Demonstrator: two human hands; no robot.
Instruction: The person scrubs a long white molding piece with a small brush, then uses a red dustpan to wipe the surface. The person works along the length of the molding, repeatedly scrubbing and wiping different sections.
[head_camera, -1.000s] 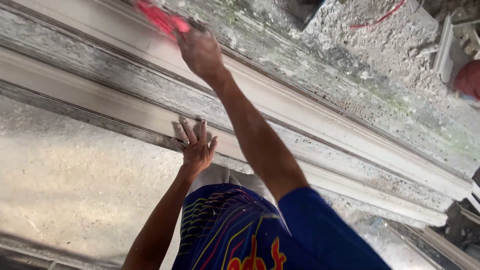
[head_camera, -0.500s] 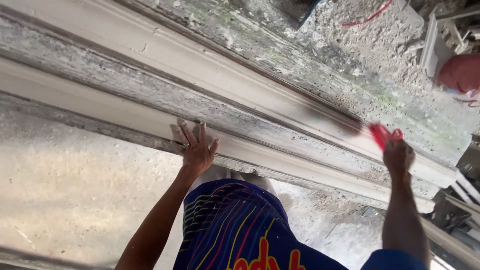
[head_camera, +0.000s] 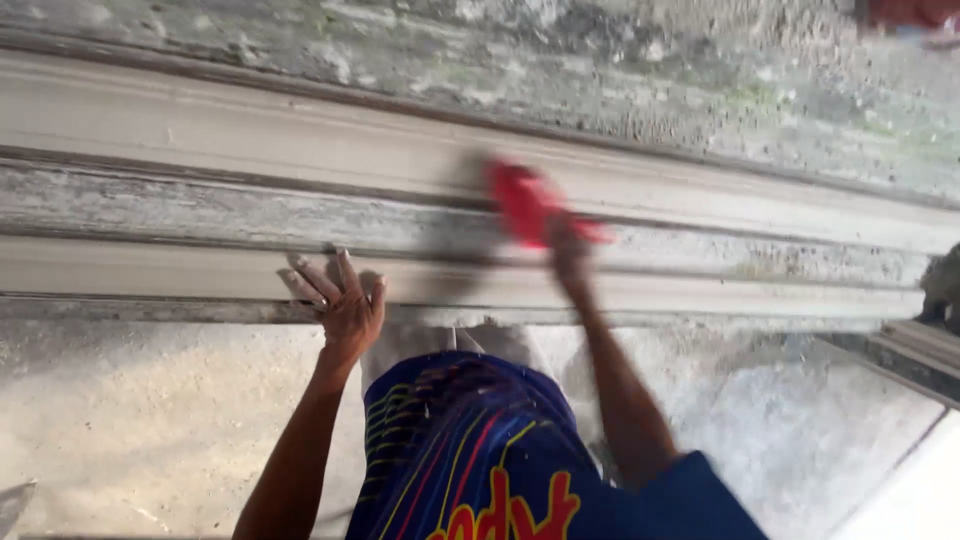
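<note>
My left hand rests flat with fingers spread on the near edge of a long pale moulded plaster strip. My right hand, blurred by motion, grips a red cloth-like pad and presses it against the strip's middle groove. A second pale moulded strip runs parallel just beyond. Both arms reach out from my blue patterned garment.
A rough grey concrete surface lies beyond the strips. A dusty pale floor spreads below them. More moulded pieces sit at the right edge, with a red object at the top right corner.
My right hand with the red pad swept from far left to far right along the strip and has come back toward the middle. My left hand stayed planted on the near edge.
</note>
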